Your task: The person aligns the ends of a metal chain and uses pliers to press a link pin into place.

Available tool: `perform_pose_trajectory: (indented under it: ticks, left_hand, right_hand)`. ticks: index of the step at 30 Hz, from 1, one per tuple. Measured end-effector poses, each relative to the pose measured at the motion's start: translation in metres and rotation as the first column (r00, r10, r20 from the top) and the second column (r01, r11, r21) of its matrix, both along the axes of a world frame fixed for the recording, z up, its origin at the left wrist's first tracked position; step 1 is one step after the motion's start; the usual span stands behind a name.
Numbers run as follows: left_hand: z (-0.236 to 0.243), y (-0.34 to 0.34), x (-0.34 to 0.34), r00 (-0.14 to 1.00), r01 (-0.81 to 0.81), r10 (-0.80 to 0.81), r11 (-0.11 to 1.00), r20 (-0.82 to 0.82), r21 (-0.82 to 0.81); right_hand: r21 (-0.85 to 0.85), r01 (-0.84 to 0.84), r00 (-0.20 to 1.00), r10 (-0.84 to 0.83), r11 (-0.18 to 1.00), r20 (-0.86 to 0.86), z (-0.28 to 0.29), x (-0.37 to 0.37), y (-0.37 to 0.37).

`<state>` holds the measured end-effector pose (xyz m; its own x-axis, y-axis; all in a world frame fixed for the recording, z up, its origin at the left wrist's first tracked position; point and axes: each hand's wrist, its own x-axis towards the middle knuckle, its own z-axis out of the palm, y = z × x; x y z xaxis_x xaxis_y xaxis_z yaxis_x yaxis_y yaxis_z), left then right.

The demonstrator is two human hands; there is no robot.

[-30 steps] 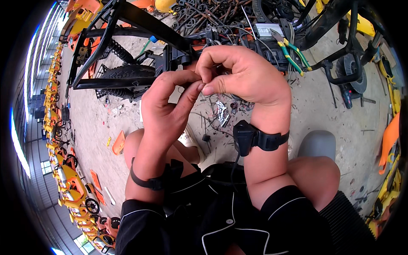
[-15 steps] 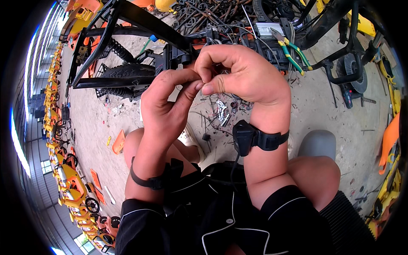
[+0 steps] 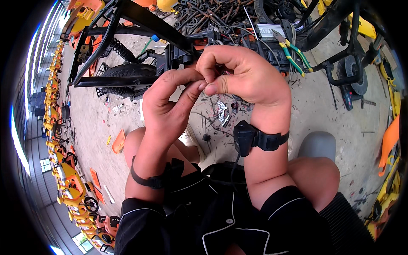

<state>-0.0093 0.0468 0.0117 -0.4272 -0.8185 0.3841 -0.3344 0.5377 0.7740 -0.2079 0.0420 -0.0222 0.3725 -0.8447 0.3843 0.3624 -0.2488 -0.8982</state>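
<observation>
My left hand (image 3: 170, 97) and my right hand (image 3: 248, 76) meet in front of a black vehicle frame (image 3: 148, 23). Thumb and forefinger are pinched together on each, tip against tip. Whatever lies between the fingertips is too small or too covered to make out. Just behind the hands are black housings and wires (image 3: 221, 32) mounted on the frame. Pliers with green and yellow handles (image 3: 293, 55) rest on the frame, to the right of my right hand.
A knobby tyre (image 3: 129, 74) stands at the left under the frame. Metal parts (image 3: 204, 15) are heaped at the back. Scraps and wire bits (image 3: 222, 112) litter the floor below my hands. A power drill (image 3: 347, 98) lies at the right. Yellow vehicles (image 3: 70, 185) line the far left.
Both hands keep their pinch and have barely shifted; the fingertips sit very slightly further right. Nothing else has visibly moved.
</observation>
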Motion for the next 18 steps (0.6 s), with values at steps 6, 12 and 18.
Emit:
perform_pose_trajectory:
  ticks: [6, 12, 18]
  left_hand:
    - [-0.0024, -0.0003, 0.0011, 0.999, 0.016, -0.015, 0.999, -0.036, 0.029]
    - [-0.0035, 0.0003, 0.0007, 0.997, 0.012, -0.008, 0.998, -0.071, 0.055]
    - [-0.0036, 0.0002, 0.0002, 0.998, -0.014, 0.018, 0.998, -0.06, 0.059]
  right_hand:
    - [-0.035, 0.004, 1.0, -0.003, 0.999, 0.018, -0.0022, 0.0009, -0.0008]
    - [0.036, -0.014, 1.0, 0.014, 0.999, 0.023, 0.0007, -0.0002, 0.0004]
    - [0.033, 0.049, 0.999, -0.049, 0.998, 0.006, 0.0023, -0.0011, 0.0009]
